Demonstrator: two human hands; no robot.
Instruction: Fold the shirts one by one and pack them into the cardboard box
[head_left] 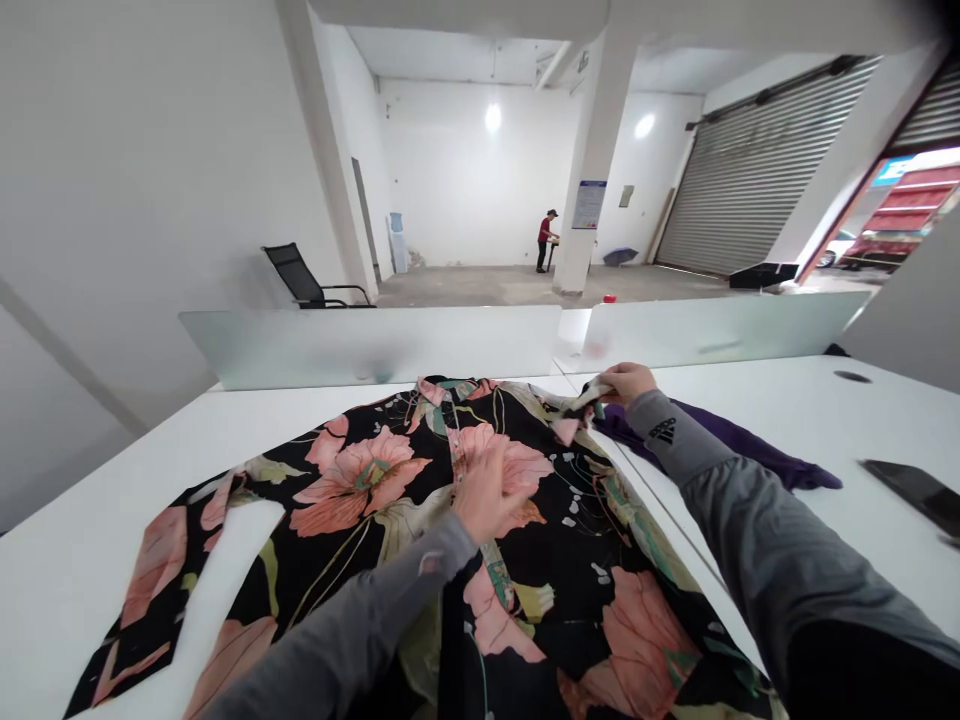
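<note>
A black long-sleeved shirt [360,480] with large pink flowers lies spread on the white table, its collar toward the far side and its buttoned front facing up. One sleeve stretches out to the left and down. My right hand [628,382] pinches part of the sleeve on the shirt's right side, near the shoulder, lifted slightly. Over the middle of the shirt front is my left hand [491,495], fingers apart and a little blurred; whether it touches the cloth I cannot tell.
A purple cloth [720,440] lies partly behind my right forearm. Farther right is a dark flat object [915,492], perhaps a phone. A frosted divider [390,345] runs along the table's far edge. Beyond stand a black chair [296,275] and a person in red [545,240].
</note>
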